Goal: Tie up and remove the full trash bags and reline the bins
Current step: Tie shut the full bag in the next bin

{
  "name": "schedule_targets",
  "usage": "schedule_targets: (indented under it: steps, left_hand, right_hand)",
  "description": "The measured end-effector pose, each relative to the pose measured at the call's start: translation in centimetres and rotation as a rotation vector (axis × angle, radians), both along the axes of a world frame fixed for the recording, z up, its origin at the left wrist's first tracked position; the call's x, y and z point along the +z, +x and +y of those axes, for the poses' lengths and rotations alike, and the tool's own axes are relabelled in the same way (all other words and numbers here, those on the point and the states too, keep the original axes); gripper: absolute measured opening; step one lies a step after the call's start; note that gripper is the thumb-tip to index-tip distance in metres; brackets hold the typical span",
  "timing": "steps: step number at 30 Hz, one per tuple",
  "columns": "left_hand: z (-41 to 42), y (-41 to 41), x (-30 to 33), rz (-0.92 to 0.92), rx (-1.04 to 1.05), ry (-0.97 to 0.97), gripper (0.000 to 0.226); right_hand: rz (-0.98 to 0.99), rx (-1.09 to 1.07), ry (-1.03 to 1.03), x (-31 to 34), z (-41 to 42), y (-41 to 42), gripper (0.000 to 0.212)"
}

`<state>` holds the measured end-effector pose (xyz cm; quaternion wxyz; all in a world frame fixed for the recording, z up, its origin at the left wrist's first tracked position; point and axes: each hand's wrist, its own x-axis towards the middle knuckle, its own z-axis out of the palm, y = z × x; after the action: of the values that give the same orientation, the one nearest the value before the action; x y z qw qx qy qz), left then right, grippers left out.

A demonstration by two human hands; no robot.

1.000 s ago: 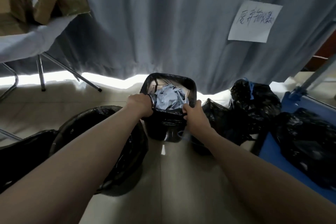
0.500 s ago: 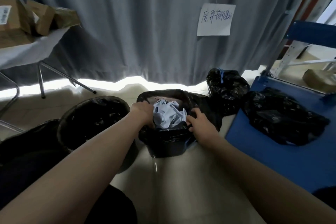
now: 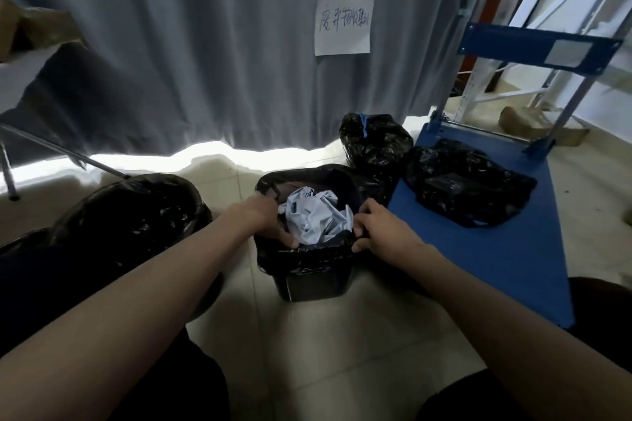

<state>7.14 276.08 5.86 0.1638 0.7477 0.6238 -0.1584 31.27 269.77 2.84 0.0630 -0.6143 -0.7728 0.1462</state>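
Note:
A small black bin (image 3: 313, 284) stands on the tiled floor in front of me, lined with a black trash bag (image 3: 304, 258) that holds crumpled white paper (image 3: 316, 217). My left hand (image 3: 265, 220) grips the bag's edge at the near left rim. My right hand (image 3: 383, 232) pinches the bag's edge at the near right rim. A larger round bin (image 3: 136, 215) with a black liner stands to the left. One tied black bag (image 3: 374, 140) sits on the floor behind the small bin, and another full black bag (image 3: 468, 184) lies on the blue cart.
A blue platform cart (image 3: 496, 249) with an upright handle stands at the right. A grey curtain (image 3: 205, 44) with a handwritten paper sign (image 3: 343, 26) hangs behind. A folding table (image 3: 20, 79) with boxes is at the far left. Metal shelving stands at the far right.
My view has swung right and moved closer, bringing the blue cart into sight. Both hands stay on the small bin's rim, gathering the bag edge inward.

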Motion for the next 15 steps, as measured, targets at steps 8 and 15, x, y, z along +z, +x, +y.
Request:
schedule_targets:
  steps: [8,15]
  left_hand:
    - [-0.7,2.7,-1.0,0.004,-0.094,0.048,0.113]
    - [-0.2,1.9,-1.2,-0.095,-0.04,0.056,0.119]
  right_hand:
    - [-0.004,-0.051,-0.077,0.1,-0.9,2.8,0.037]
    - [0.315,-0.35,0.055,-1.8,0.3,3.1,0.015]
